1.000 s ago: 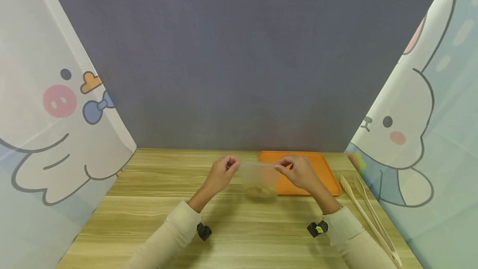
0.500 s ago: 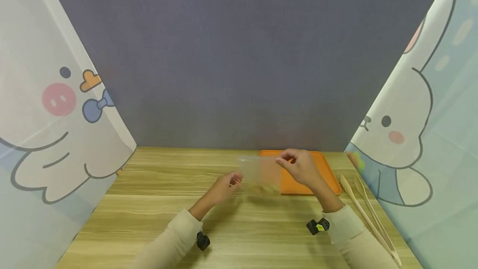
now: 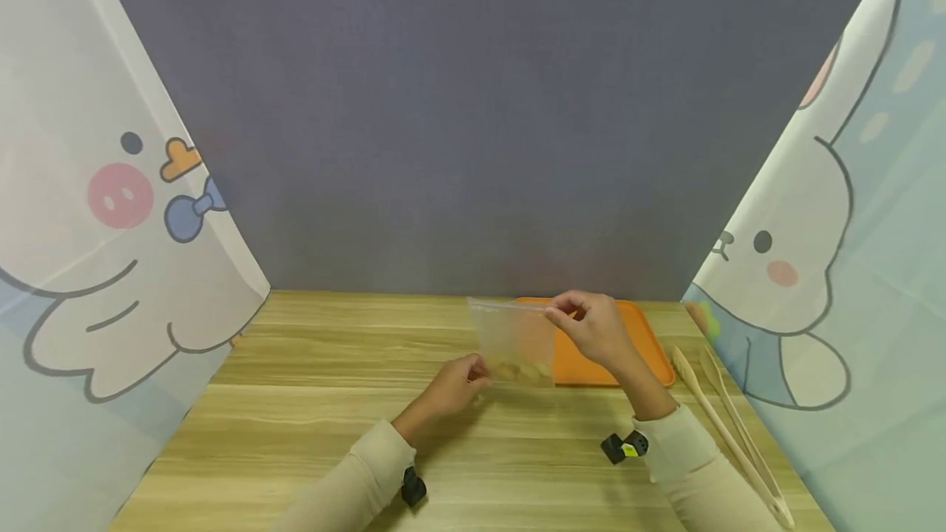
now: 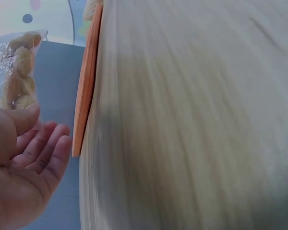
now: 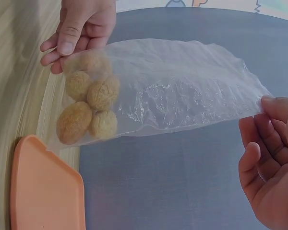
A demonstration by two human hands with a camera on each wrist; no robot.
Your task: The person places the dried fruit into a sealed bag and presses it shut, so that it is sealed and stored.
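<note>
A clear plastic zip bag (image 3: 510, 331) hangs above the table, with several round, tan, wrinkled pieces like walnuts (image 5: 103, 91) lying along its bottom. My right hand (image 3: 594, 331) pinches the bag's upper right corner between thumb and forefinger, the other fingers loosely bent. At the lower left corner my left hand (image 3: 454, 384) pinches the bag with its thumb against the fingers. The left wrist view has the nuts (image 4: 21, 62) just beyond the left thumb. Whether the zip strip is sealed cannot be told.
Behind the bag, an orange tray (image 3: 591, 364) lies at the back right of the wooden table (image 3: 310, 433). Two long, pale wooden utensil arms (image 3: 727, 433) lie along the right edge. A grey panel (image 3: 473, 121) rises behind, between cartoon-printed side panels.
My left hand let go of the bag's upper left corner, moved down and took hold of the lower left corner. The right hand has stayed at the upper right corner, rising slightly.
</note>
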